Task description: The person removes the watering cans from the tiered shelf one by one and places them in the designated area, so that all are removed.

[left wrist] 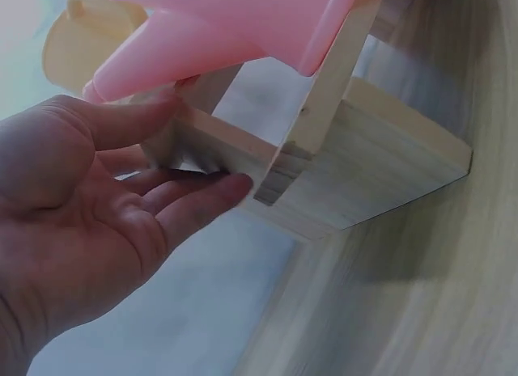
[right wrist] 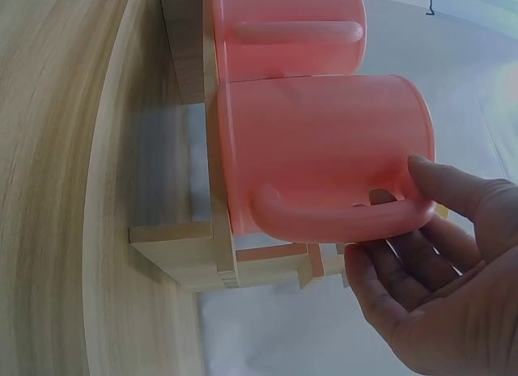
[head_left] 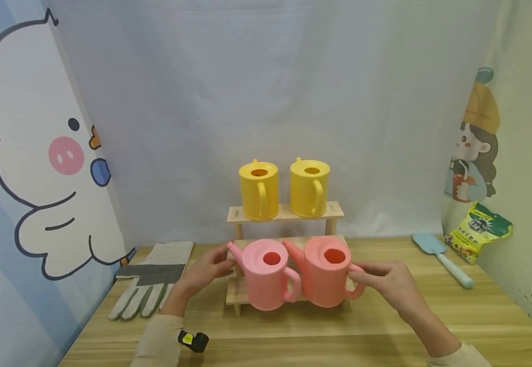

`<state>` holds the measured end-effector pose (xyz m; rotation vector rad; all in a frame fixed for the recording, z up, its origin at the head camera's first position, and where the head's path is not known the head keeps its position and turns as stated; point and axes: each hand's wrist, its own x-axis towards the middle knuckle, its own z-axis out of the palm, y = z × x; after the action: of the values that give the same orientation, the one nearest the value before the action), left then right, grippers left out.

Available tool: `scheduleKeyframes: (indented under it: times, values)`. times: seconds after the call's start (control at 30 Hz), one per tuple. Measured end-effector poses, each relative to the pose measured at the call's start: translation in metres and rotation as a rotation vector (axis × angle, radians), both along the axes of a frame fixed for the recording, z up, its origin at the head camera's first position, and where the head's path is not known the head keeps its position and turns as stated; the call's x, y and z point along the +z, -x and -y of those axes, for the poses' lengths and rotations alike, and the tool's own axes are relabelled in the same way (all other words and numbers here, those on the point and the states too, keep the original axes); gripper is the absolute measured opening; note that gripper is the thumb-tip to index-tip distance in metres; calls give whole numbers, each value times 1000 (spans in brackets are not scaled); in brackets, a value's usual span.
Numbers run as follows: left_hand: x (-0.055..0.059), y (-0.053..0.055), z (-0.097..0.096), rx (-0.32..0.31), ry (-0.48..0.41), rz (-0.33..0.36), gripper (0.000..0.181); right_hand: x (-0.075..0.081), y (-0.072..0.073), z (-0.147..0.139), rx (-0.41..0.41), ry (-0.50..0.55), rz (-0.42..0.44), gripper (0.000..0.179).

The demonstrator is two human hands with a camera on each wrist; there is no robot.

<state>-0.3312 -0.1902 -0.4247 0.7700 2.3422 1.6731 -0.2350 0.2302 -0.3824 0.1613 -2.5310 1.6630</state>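
Observation:
My right hand [head_left: 387,285] grips the handle of a coral-pink watering can [right wrist: 324,149], thumb at the upper end and fingers behind the handle. Directly left of it, close by, is a lighter pink watering can [head_left: 266,280]; both sit on the lowest shelf of a wooden step stand [head_left: 234,290], spouts pointing back left. By the stand's left side, near the lighter can's spout, is my left hand [left wrist: 89,198], its fingers extended beside the wood; whether they touch it, I cannot tell. Two yellow watering cans [head_left: 259,191] occupy the top shelf.
Work gloves [head_left: 156,278] in grey and white lie at the left of the wooden table [head_left: 293,341]. Toward the right edge are a light-blue trowel [head_left: 442,260] and a green and yellow packet [head_left: 479,232]. Curtain-like backdrops enclose the back and sides.

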Motion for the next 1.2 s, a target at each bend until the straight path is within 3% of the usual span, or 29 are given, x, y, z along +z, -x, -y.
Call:
scheduleKeyframes:
  times: [0.13,0.6,1.2]
  values:
    - [-3,1,-3,14,-21,66,70,1,0,0,8,-6,-1,41]
    - [-3,6,-1,48,-161,104,59,2,-2,1,4,1,-6,41]
    - [-8,8,-2,67,-162,102,60,-1,-1,2,-2,19,-33,42]
